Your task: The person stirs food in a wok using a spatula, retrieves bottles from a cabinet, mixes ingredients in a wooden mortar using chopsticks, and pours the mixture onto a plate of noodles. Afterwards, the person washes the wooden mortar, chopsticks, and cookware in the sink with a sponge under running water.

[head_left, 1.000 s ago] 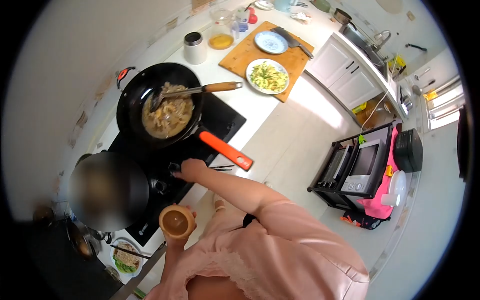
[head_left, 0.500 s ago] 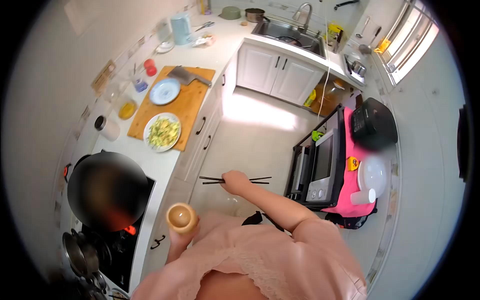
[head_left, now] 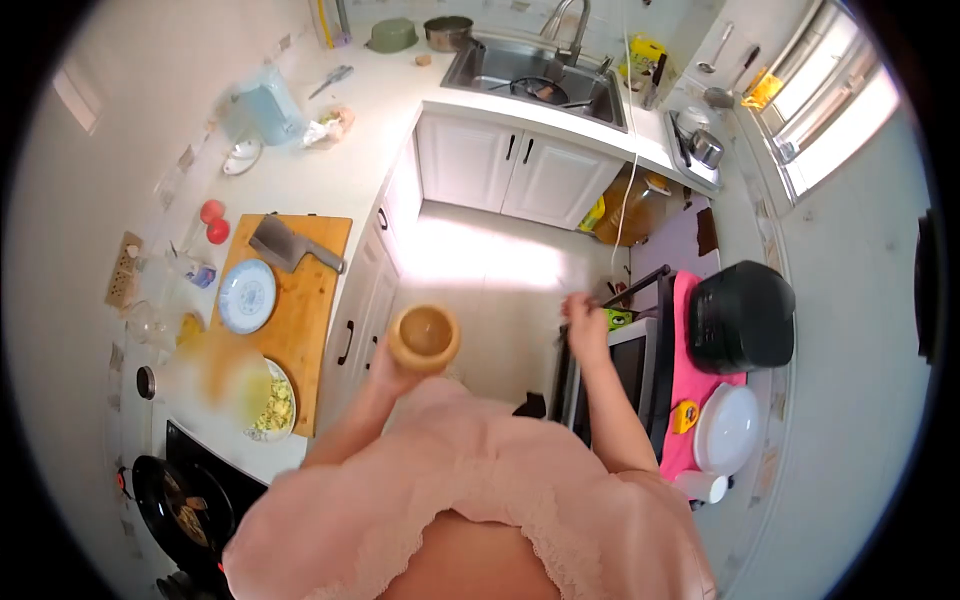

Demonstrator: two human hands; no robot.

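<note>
My left hand [head_left: 392, 372] is wrapped round a pale wooden cup [head_left: 424, 338], held upright in front of my body with its round mouth facing up. Farther right, my right hand [head_left: 584, 318] is raised near the oven rack, fingers closed. The dark chopsticks in it hardly show from this angle, only a short blurred bit by the fingers. On the counter to my left, a bowl of chopped yellow-green food [head_left: 278, 405] sits partly under a blurred patch, by the wooden cutting board [head_left: 300, 330].
The board bears a cleaver [head_left: 290, 246] and a blue-white plate [head_left: 247, 297]. A black wok [head_left: 165, 505] with food stands lower left. To the right are a black rice cooker [head_left: 742, 318], a white plate [head_left: 727, 430] and a white cup [head_left: 703, 487] on pink cloth. The sink [head_left: 480, 75] lies ahead.
My right hand has moved right and a little forward, turning the chopsticks out of side view. My left hand has carried the wooden cup up and to the right. The view has turned and shifted forward.
</note>
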